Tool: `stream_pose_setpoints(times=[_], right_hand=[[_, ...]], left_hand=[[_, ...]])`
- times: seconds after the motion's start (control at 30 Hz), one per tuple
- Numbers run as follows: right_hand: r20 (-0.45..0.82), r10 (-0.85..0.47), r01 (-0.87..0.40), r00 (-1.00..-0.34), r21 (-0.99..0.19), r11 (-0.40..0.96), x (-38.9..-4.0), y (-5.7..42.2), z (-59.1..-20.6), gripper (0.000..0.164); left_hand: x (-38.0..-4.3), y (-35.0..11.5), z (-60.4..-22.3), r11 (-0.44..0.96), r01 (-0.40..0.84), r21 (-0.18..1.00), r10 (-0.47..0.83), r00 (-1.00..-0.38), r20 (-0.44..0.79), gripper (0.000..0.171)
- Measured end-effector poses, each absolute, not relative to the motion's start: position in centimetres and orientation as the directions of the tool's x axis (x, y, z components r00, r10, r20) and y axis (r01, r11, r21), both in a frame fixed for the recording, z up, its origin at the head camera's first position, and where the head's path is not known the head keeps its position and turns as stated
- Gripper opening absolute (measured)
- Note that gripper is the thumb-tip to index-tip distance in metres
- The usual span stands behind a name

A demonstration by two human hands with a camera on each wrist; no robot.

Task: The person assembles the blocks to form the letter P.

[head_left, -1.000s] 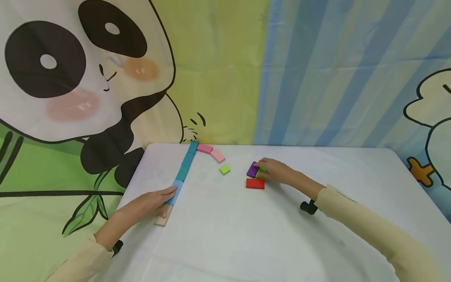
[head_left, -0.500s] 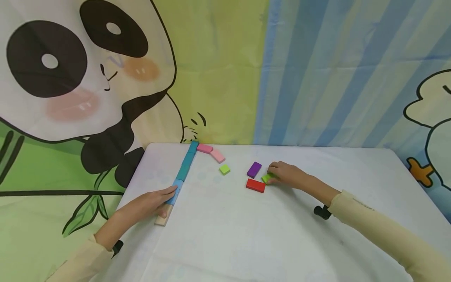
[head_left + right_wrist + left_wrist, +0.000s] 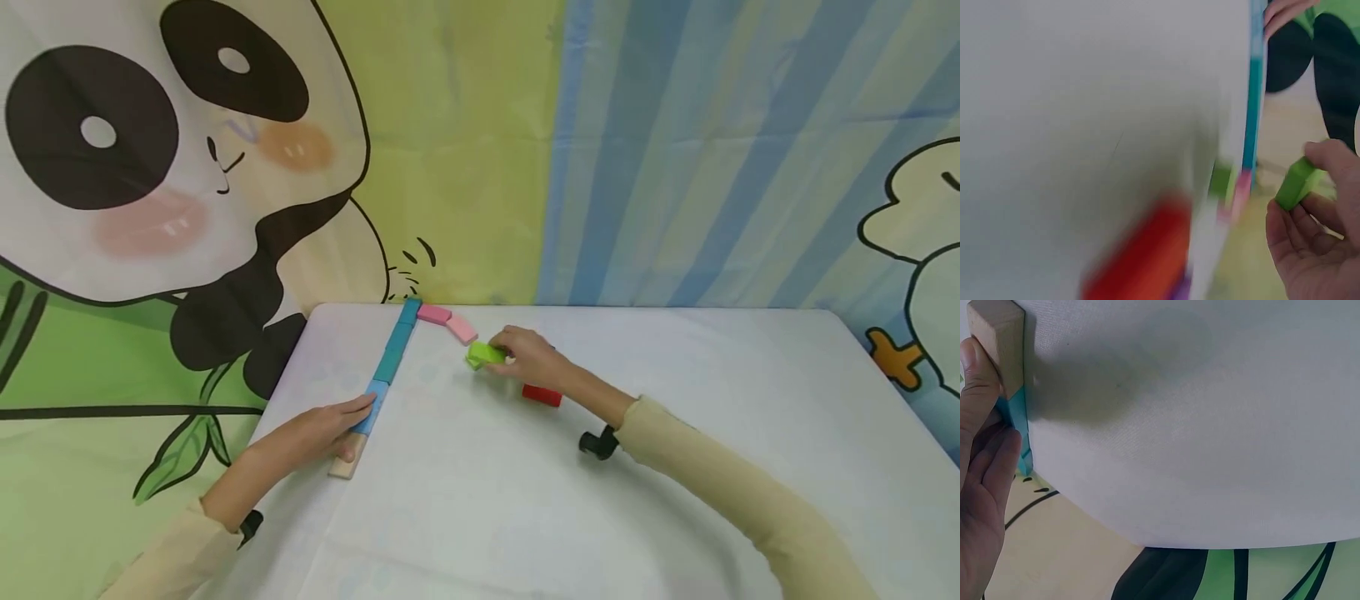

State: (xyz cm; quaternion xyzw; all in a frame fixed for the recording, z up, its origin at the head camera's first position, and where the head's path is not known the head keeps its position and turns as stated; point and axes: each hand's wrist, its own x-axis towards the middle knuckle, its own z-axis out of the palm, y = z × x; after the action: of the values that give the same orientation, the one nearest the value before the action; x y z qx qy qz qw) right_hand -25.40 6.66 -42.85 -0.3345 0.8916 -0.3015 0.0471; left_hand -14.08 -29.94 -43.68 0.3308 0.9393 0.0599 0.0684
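Note:
My right hand (image 3: 534, 360) pinches a lime-green block (image 3: 1295, 183) between thumb and fingertips. In the head view it overlaps a small lime-green square block (image 3: 1220, 179) lying on the table. A red block (image 3: 542, 395) lies just below that hand; a purple block (image 3: 1181, 289) shows beside it in the right wrist view, mostly hidden in the head view. My left hand (image 3: 321, 433) rests against the row's near end, its fairly straight fingers at the light blue block (image 3: 374, 408) and its thumb at the plain wooden block (image 3: 1005, 347).
Teal blocks (image 3: 394, 354) continue the row towards the table's back edge. From its far end a dark pink block (image 3: 433, 314) and a light pink block (image 3: 462, 329) curve to the right. A printed cloth (image 3: 465, 167) hangs behind the white table (image 3: 450, 517).
My right hand has picked up the lime-green block from beside the red one and carried it left to the small green square. The left hand has stayed in place.

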Motion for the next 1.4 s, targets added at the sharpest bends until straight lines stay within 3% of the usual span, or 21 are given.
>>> stream_pose_setpoints(times=[0.13,0.27,0.43,0.6,0.77,1.07,1.4], right_hand=[[0.03,-0.624,-0.463,-0.781,-0.697,0.547,-25.3,1.1,-44.2,0.027],[-0.009,-0.576,-0.43,-0.818,-0.656,0.62,-25.3,-1.4,-45.0,0.028],[0.009,-0.469,-0.381,-0.883,-0.598,0.705,-25.3,-0.7,-45.7,0.028],[0.068,-0.427,-0.386,-0.902,-0.569,0.726,-25.5,1.4,-46.0,0.027],[0.102,-0.407,-0.398,-0.908,-0.518,0.757,-25.6,2.6,-46.1,0.026],[0.004,-0.512,-0.455,-0.859,-0.465,0.759,-25.2,2.8,-46.2,0.052],[-0.017,-0.554,-0.49,-0.832,-0.443,0.751,-25.8,2.6,-45.8,0.041]], left_hand=[[-14.1,-29.7,-43.7,0.78,0.602,0.17,0.623,-0.775,-0.11,0.059],[-14.0,-29.6,-43.7,0.784,0.598,0.165,0.617,-0.779,-0.111,0.06],[-13.9,-30.0,-43.5,0.79,0.59,0.167,0.609,-0.785,-0.109,0.057],[-14.0,-30.1,-43.3,0.798,0.574,0.183,0.597,-0.794,-0.117,0.056],[-14.1,-30.0,-43.4,0.798,0.577,0.174,0.599,-0.791,-0.121,0.053],[-14.0,-29.9,-43.5,0.796,0.581,0.168,0.602,-0.788,-0.128,0.055],[-14.1,-29.9,-43.8,0.797,0.574,0.187,0.6,-0.79,-0.131,0.056]])
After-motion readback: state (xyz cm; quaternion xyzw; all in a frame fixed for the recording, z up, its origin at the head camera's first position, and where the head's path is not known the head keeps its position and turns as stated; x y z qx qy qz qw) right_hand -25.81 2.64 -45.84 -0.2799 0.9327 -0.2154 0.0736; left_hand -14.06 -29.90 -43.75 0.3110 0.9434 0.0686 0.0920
